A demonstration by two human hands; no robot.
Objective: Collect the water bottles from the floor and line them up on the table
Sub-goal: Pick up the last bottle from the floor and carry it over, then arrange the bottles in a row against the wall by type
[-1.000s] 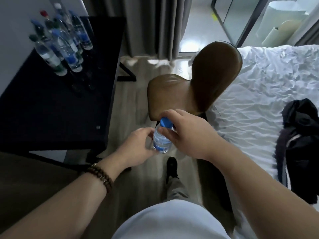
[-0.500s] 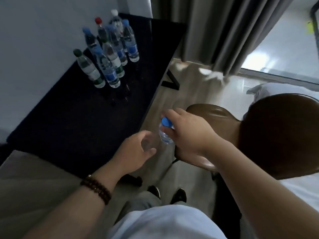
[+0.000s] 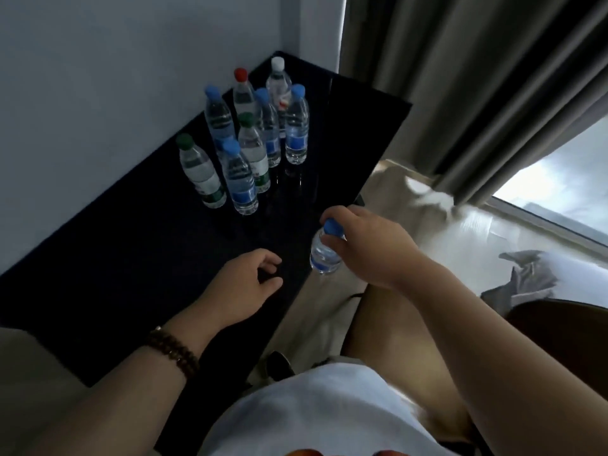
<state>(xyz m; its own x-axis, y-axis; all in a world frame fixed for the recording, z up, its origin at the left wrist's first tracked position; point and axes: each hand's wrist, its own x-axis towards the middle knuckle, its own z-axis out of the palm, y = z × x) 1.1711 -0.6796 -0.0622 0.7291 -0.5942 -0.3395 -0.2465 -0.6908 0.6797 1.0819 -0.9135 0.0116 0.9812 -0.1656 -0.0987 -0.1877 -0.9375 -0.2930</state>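
Over the near right edge of the black table [image 3: 115, 264], a blue-capped water bottle [image 3: 324, 253] hangs upright from the right hand [image 3: 368, 248], whose fingertips curl round its neck just under the cap. Just beside it, the left hand [image 3: 243, 287] hovers above the tabletop, fingers loosely curled, holding nothing. Farther back, eight bottles [image 3: 250, 139] stand clustered by the wall, grey curtain [image 3: 460, 93] to their right.

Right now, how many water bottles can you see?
9. Eight bottles stand clustered on the table by the wall: four blue-capped, two green, one red, one white. The ninth bottle hangs from the right hand near the table's edge. Others may hide behind.
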